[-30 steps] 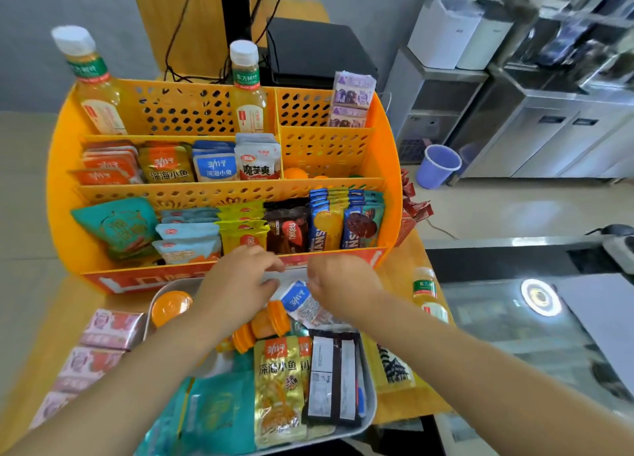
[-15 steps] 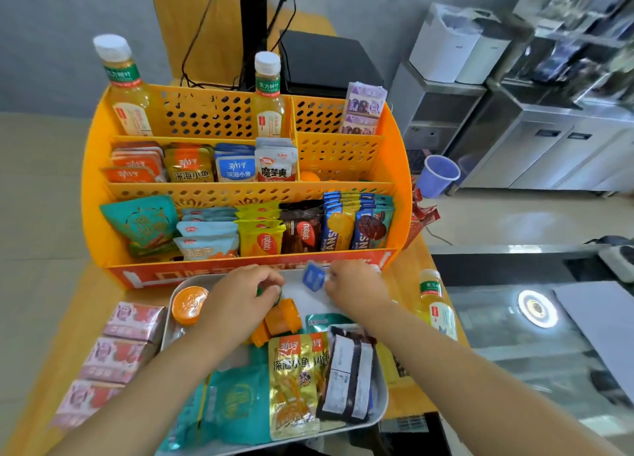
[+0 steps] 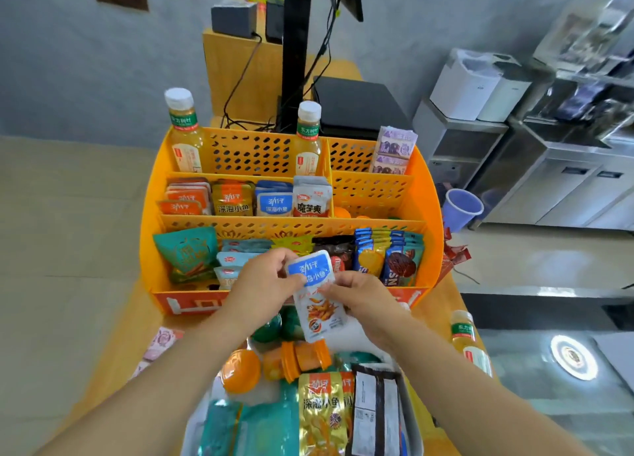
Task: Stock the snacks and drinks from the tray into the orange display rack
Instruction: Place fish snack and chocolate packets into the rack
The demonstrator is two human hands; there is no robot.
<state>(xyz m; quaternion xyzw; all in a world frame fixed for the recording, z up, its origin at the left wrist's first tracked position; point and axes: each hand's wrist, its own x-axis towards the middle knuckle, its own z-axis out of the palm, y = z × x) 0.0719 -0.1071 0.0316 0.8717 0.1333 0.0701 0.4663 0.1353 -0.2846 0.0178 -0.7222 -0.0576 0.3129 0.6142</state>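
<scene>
In the head view, a small blue-and-white snack packet [image 3: 314, 292] is pinched between the left hand [image 3: 264, 284] and the right hand [image 3: 360, 292], above the tray [image 3: 199, 431] and just before the orange display rack [image 3: 429, 215]. It is judged light, soft and slippery, best held by its sealed edges. A blue label is seen above a printed snack picture.

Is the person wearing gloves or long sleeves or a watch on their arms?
No. The left hand and right hand are bare, with no gloves, rings or watch in view. Both forearms are uncovered all the way to the picture's bottom edge, so no sleeve shows.
</scene>
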